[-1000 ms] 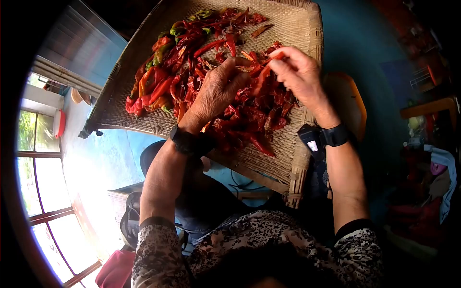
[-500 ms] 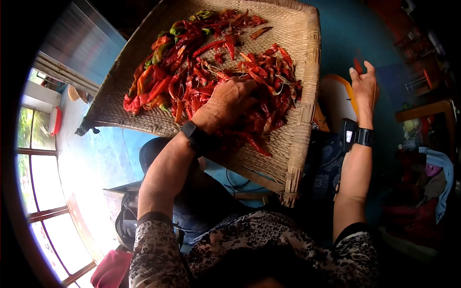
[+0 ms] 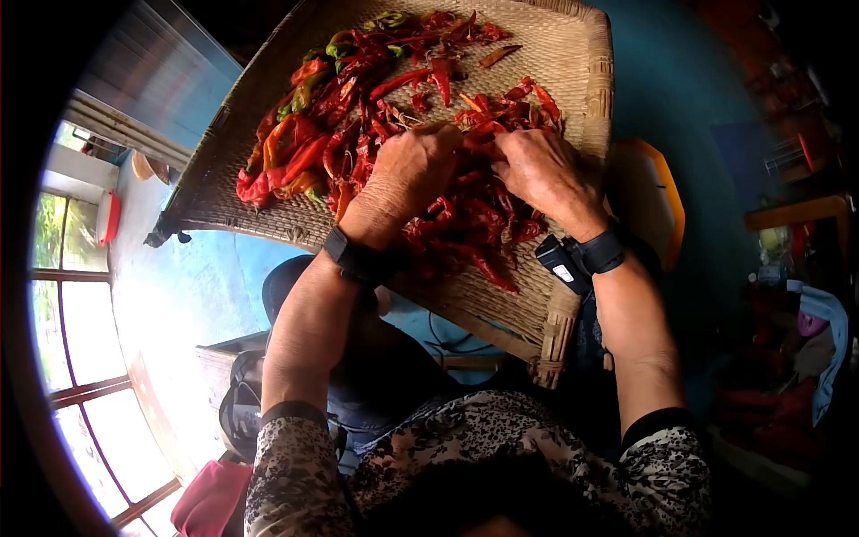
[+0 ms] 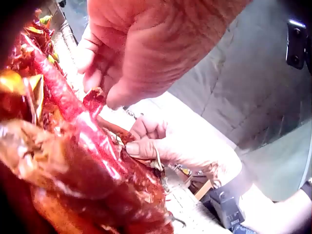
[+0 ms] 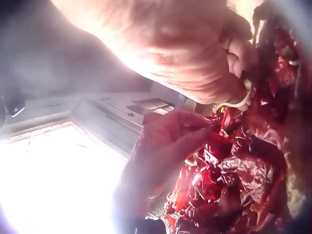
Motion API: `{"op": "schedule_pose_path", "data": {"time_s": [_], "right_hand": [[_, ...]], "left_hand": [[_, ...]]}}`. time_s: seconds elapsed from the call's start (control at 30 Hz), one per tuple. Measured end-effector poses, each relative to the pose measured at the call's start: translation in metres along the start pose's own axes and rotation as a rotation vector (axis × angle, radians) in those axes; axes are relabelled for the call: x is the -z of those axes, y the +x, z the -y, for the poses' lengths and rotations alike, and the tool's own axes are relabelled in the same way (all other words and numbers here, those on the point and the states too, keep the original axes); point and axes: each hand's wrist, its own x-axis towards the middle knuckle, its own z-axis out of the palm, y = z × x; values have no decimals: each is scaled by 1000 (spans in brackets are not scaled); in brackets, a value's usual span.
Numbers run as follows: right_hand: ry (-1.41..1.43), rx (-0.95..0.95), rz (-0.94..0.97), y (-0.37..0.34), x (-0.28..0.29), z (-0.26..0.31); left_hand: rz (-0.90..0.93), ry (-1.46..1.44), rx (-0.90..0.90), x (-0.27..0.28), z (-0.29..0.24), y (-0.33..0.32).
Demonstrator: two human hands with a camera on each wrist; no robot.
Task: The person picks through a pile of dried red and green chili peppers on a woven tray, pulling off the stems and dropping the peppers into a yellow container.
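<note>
Peppers, upper centre: showing deep red, some green and orange. Woven tray: showing tan. Shirt, lower centre: bearing dark floral print on pale ground. Wristbands: showing black. Cloth, lower left: showing pink.

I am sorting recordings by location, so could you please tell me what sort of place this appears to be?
Probably a room in a home: daylight comes through a multi-paned window, a light blue cloth shows amid clutter, and a woven tray holds mostly red chili peppers.
</note>
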Motion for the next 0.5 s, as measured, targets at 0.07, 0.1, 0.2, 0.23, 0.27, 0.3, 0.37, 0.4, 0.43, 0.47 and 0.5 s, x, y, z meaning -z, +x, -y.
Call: {"op": "schedule_pose_path", "data": {"time_s": [0.07,0.1,0.2,0.23,0.27,0.3,0.37,0.4,0.43,0.47,0.5], "right_hand": [[199,-31,-14,3,0,-3],[218,30,-80,0,2,-9],[540,51,-220,-3,20,-22],[618,9,-230,-5,23,-39],[635,-66,-268,-12,35,-42],[652,-140,-307,-18,46,-44],[545,-196,-469,-27,53,-72],[625,-220,-504,-33,61,-78],[580,-336,-540,-39,69,-82],[498,-372,-572,-45,74,-96],[417,-409,-603,-50,78,-109]], "left_hand": [[-97,-61,-15,11,2,-1],[-99,-62,-13,15,2,0],[-221,-219,74,24,2,3],[-225,-220,76,25,3,5],[-266,-278,82,25,3,5],[-306,-337,85,26,2,6],[-285,-390,120,28,2,7],[-283,-477,119,26,4,8],[-280,-565,118,24,6,9],[-281,-567,115,21,10,11],[-260,-635,117,19,13,13]]}}
